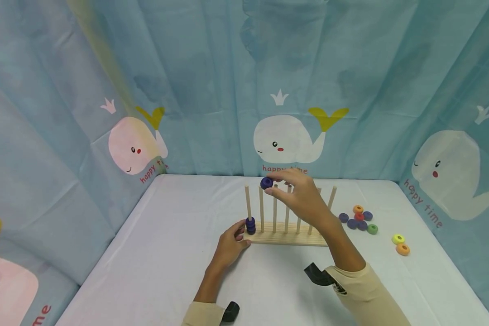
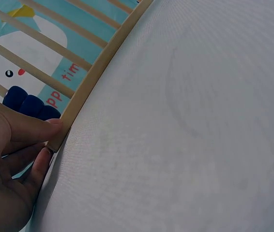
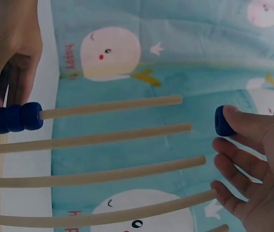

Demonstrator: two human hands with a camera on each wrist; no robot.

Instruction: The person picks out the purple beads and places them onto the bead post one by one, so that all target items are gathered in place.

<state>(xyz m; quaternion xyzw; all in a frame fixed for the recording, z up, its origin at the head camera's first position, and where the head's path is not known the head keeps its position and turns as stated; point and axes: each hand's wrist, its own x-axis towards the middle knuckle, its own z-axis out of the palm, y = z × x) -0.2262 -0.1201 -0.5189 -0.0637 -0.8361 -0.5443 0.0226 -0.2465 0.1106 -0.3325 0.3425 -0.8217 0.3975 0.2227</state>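
A wooden peg stand (image 1: pixel 285 239) with a row of upright dowels is on the white table. My left hand (image 1: pixel 228 248) grips the left end of its base, thumb on the front edge. On the leftmost dowel sits a stack of dark blue beads (image 3: pixel 14 118), down at the base beside the left fingers. My right hand (image 1: pixel 303 199) pinches another dark blue bead (image 1: pixel 266 183) between thumb and index finger, up at the height of the dowel tops. In the right wrist view this bead (image 3: pixel 223 121) is apart from the dowel tips, its hole facing them.
Right of the stand lie several loose beads: blue (image 1: pixel 344 218), red (image 1: pixel 359 217), orange (image 1: pixel 358 208) and green (image 1: pixel 372 229). Farther right are a yellow bead (image 1: pixel 398 238) and an orange one. A blue whale-print curtain (image 1: pixel 212 90) surrounds the table's back and sides.
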